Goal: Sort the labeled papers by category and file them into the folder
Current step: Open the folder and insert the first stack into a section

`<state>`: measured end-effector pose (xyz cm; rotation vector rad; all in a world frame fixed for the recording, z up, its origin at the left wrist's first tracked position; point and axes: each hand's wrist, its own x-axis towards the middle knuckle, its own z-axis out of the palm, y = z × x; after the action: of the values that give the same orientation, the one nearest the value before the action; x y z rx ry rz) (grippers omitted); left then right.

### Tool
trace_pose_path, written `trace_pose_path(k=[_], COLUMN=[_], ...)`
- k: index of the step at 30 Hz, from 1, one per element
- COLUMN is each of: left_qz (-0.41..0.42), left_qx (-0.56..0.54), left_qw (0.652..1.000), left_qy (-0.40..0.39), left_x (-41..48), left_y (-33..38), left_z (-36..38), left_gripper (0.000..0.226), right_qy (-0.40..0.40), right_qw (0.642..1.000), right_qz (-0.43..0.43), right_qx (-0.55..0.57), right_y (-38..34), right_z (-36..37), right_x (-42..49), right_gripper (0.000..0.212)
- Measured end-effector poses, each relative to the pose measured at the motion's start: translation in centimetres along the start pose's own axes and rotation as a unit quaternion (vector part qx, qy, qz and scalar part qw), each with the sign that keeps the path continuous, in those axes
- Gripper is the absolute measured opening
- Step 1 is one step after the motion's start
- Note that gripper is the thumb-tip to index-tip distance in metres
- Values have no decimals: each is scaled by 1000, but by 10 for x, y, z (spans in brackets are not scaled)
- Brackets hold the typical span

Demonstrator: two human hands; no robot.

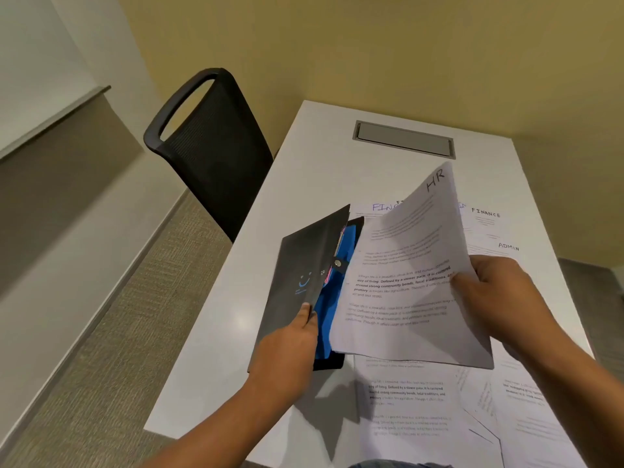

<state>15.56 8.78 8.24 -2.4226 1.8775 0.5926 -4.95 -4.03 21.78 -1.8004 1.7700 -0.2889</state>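
Observation:
My left hand (293, 336) grips the raised front cover of a black folder (300, 271), holding it open above the white table (304, 157). Blue and pink dividers (332, 298) show inside. My right hand (489, 292) pinches the right edge of a thin stack of printed sheets marked HR (405, 282), held tilted in the air just right of the folder's opening. More sheets lie flat on the table: one marked FINANCE (486, 214), one marked ADMIN (508, 246), a blue FIN heading (383, 207) partly hidden behind the HR sheets, and several unsorted sheets (408, 400) near me.
A black mesh chair (209, 153) stands at the table's left side. A grey cable hatch (403, 138) is set into the far part of the table. Carpeted floor and a low wall ledge lie to the left.

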Motion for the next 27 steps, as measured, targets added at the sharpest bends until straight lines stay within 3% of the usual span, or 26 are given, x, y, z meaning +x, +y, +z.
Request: trace_pose_path(k=[10,19,27], left_qz=[19,10,24], left_qx=[2,25,44], left_qw=[1000,1000,998], left_qy=[-14,-13,-26], left_x=[-3,-9,-10], left_y=[11,10,20], left_z=[-5,-10,-15], left_gripper=[73,77,83], right_qy=[-70,-22,-41], right_qw=[996,998,997], right_qz=[-56,-62,-16], right_qx=[15,23,57], right_y=[-20,-23,-24], right_z=[8,-11,-10], right_x=[-3,-23,-32], right_gripper=[29,26,29])
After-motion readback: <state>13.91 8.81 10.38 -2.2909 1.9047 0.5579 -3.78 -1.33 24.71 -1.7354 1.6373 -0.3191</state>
